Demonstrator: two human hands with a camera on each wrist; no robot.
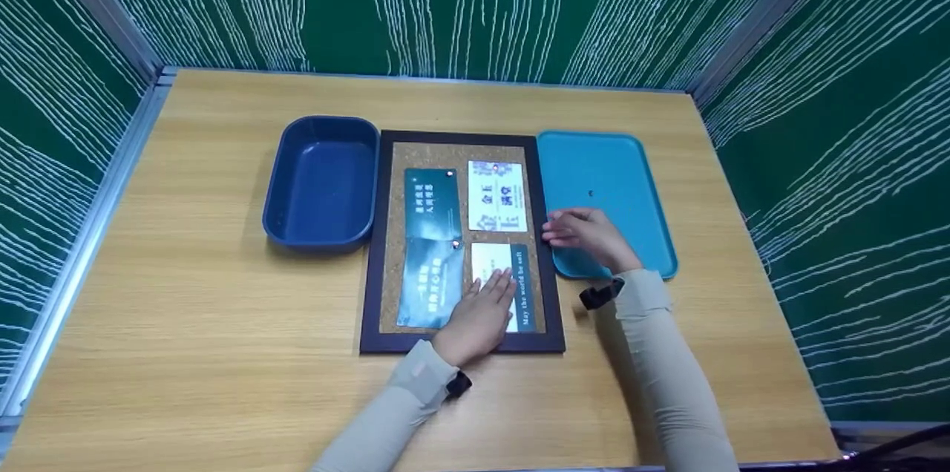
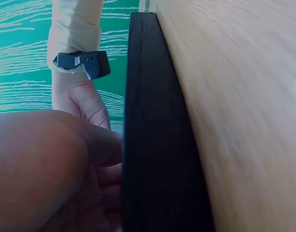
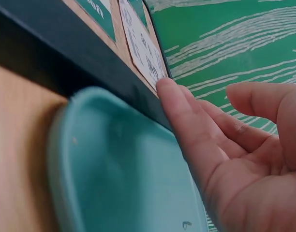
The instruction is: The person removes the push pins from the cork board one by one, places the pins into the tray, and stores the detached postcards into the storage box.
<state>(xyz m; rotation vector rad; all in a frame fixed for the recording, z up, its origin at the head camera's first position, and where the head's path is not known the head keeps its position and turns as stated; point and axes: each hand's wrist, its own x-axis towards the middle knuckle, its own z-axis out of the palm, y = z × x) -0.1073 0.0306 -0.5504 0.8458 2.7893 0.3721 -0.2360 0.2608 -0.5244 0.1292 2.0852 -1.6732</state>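
Note:
A cork board [image 1: 464, 234] in a dark frame lies flat on the table. My left hand [image 1: 479, 316] rests with extended fingers on a white and green card [image 1: 525, 286] at the board's lower right, covering part of it. My right hand [image 1: 590, 236] hovers by the frame's right edge, above the turquoise tray [image 1: 631, 175]; its thumb and fingers are apart in the right wrist view, and nothing shows between them. Two green cards, an upper one [image 1: 430, 197] and a lower one [image 1: 430, 286], fill the left side. A white and purple card [image 1: 496, 197] is at upper right. Small shiny pins show on these three.
A deep blue bin [image 1: 323, 182] stands against the board's left side. One small dark item [image 1: 591, 193], too small to identify, lies in the tray. Green panels [image 1: 334, 4] with white lines enclose the wooden table [image 1: 223, 309] at the back and sides.

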